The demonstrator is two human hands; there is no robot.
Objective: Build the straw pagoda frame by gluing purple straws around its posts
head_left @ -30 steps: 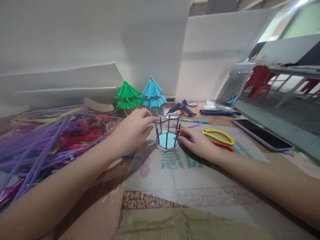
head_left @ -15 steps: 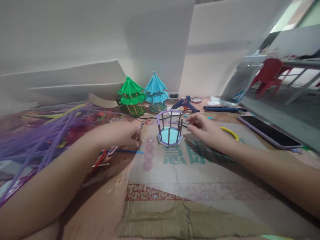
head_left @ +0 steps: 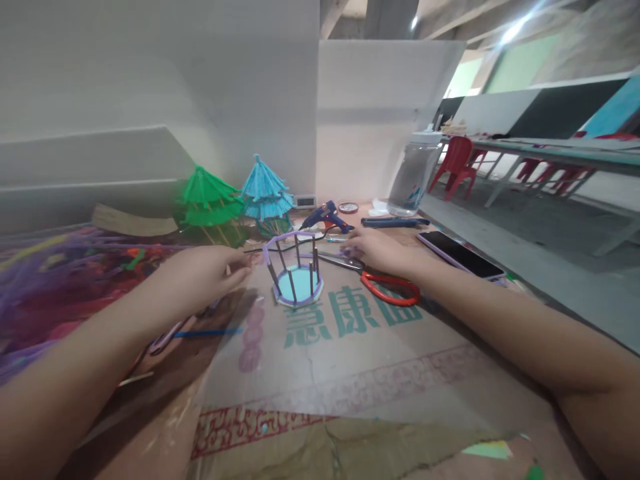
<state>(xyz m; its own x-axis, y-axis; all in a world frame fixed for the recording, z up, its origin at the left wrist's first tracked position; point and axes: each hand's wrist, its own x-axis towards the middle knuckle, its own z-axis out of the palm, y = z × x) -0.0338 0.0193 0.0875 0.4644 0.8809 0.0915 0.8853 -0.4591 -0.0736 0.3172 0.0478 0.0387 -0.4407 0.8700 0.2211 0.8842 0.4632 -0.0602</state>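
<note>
A single head-worn camera looks forward and gently down over the workbench from the wearer's side, low enough to take in ceiling beams point(head_left: 450, 23) at the top. The left hand point(head_left: 213, 272) and right hand point(head_left: 383, 252) extend from the lower corners toward mid-picture. Torn cardboard point(head_left: 400, 445) lies closest, along the bottom edge; the octagonal post frame point(head_left: 300, 283) stands at middle range, near centre. White panels point(head_left: 250, 87) close the view ahead, while rightward it opens past the water bottle point(head_left: 413, 177) to distant red chairs point(head_left: 456, 163).
</note>
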